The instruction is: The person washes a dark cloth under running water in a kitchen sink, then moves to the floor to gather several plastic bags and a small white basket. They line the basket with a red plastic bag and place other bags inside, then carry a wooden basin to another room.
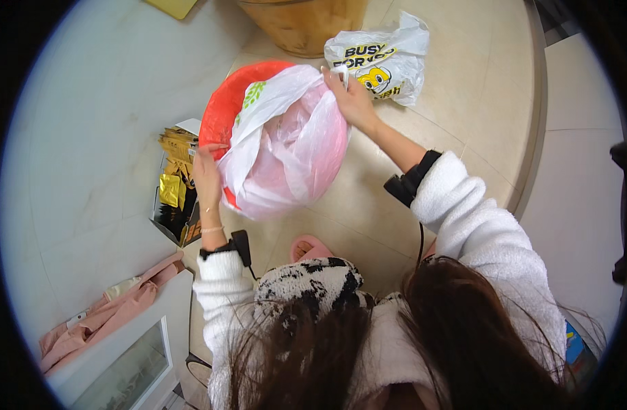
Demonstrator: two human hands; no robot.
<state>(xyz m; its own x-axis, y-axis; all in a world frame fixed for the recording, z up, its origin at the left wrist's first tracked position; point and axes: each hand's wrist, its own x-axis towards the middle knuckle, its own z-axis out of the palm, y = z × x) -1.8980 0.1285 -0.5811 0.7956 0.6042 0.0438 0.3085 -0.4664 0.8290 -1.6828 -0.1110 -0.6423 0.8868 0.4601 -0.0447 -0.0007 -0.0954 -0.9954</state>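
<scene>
A red round bin or basin (218,110) is held up in front of me, with a thin white plastic bag (303,169) spread over much of it and a green leafy print on the bag. My left hand (206,171) grips the red rim and the bag's edge at the left. At the upper right, my right hand (348,97) pinches the bag's edge against the rim. Pink shows through the bag; whether that is the bin's wall or something else I cannot tell. What lies inside is hidden by the plastic.
A printed white plastic bag (405,56) lies on the tiled floor beside a wooden tub (303,23). An opened box of gold packets (177,174) stands by the left wall. Pink cloth (108,318) hangs over a white cabinet (134,359) at lower left. Pink slippers (311,246) are below.
</scene>
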